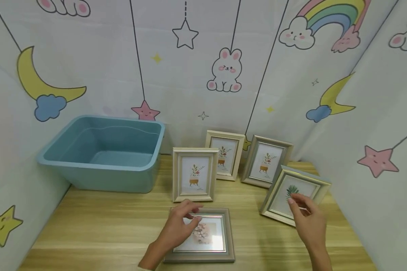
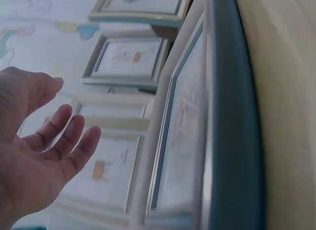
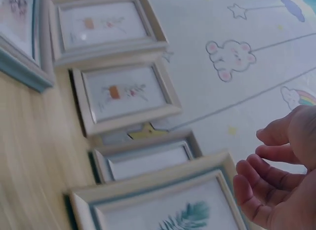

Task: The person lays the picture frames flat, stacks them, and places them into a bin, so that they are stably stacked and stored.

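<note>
My left hand (image 1: 177,226) hovers over a silver-grey picture frame (image 1: 211,238) with a pink flower print, which lies on the table, slightly raised at its far side as far as the left wrist view suggests. The fingers of this hand are loosely bent and hold nothing. At the right, my right hand (image 1: 310,224) is in front of a cream picture frame (image 1: 279,197) with a green leaf print, which leans back. Its fingers are loosely curved with nothing between them. In the right wrist view, a gap shows between this hand (image 3: 284,175) and the leaf frame (image 3: 143,210).
Three frames with potted-plant prints stand behind: a cream one (image 1: 195,175) in front, another cream one (image 1: 225,154) partly behind it, and a grey one (image 1: 267,160) to the right. A blue-green plastic tub (image 1: 105,175) stands at the left. A cartoon-printed cloth (image 1: 190,75) hangs behind the wooden table.
</note>
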`<state>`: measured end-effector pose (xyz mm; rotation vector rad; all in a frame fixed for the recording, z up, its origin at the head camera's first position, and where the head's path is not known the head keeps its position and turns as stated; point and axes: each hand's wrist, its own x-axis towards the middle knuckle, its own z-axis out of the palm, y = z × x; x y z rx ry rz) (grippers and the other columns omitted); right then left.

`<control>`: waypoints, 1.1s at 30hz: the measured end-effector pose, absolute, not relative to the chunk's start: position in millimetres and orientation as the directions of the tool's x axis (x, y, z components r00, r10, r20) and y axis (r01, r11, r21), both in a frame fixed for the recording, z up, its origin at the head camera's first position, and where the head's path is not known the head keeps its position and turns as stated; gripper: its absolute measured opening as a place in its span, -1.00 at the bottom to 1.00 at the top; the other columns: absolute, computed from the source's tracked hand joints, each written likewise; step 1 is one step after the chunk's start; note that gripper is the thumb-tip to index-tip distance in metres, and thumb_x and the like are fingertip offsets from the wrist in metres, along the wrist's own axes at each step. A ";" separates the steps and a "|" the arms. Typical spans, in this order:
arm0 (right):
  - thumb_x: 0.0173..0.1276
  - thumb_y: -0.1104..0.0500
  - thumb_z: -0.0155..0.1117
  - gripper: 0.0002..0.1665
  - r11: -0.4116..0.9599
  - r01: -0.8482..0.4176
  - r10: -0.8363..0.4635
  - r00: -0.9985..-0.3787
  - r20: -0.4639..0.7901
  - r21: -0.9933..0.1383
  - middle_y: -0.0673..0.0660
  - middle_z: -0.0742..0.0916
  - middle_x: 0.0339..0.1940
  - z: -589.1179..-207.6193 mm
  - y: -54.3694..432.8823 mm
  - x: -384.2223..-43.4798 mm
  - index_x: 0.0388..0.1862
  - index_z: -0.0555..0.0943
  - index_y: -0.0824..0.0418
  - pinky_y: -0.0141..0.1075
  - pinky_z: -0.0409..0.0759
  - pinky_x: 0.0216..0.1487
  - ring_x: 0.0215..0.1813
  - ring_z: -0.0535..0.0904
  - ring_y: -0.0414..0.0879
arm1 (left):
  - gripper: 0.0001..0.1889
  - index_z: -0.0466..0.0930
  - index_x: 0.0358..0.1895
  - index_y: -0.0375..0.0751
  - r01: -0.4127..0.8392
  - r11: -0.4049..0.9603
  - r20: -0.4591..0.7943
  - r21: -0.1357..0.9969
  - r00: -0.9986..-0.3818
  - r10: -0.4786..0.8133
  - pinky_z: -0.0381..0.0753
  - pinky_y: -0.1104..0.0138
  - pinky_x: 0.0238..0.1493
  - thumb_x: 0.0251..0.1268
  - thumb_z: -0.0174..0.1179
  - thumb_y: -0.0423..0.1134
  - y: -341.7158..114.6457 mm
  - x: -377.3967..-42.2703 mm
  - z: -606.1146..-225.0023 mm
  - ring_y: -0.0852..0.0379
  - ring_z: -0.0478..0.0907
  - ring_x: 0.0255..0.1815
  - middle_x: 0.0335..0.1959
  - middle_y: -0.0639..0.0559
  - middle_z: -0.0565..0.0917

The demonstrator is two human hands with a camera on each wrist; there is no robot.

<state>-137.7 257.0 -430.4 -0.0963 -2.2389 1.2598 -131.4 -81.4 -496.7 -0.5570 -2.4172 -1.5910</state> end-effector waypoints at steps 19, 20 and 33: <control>0.24 0.39 0.31 -0.28 0.659 -0.046 0.552 -0.649 0.524 -0.751 0.30 0.51 0.30 -439.0 329.7 -159.3 0.42 0.46 0.21 -0.65 0.33 -0.07 0.34 0.38 0.04 | -0.53 0.55 0.29 -0.19 0.349 0.212 0.206 0.913 -0.842 0.498 0.65 0.28 0.08 0.30 0.26 -0.40 26.7 -198.5 -491.3 -0.13 0.59 0.16 0.11 -0.13 0.65; 0.25 0.38 0.30 -0.24 0.667 -0.046 0.529 -0.673 0.516 -0.743 0.38 0.46 0.36 -440.9 333.2 -160.2 0.46 0.41 0.19 -0.68 0.32 -0.06 0.37 0.36 0.13 | -0.51 0.53 0.31 -0.17 0.330 0.199 0.195 0.923 -0.845 0.498 0.65 0.25 0.10 0.29 0.26 -0.40 31.0 -201.3 -494.1 -0.15 0.58 0.17 0.13 -0.14 0.64; 0.35 0.39 0.22 -0.03 0.760 -0.072 0.287 -0.855 0.433 -0.645 0.52 0.39 0.35 -453.4 352.9 -170.8 0.64 0.01 0.16 -0.65 0.46 -0.21 0.20 0.44 0.44 | -0.17 0.12 0.58 0.06 0.239 0.144 0.116 0.960 -0.812 0.572 0.57 0.25 0.20 0.29 0.31 -0.33 72.3 -219.6 -518.2 -0.25 0.36 0.42 0.47 -0.20 0.29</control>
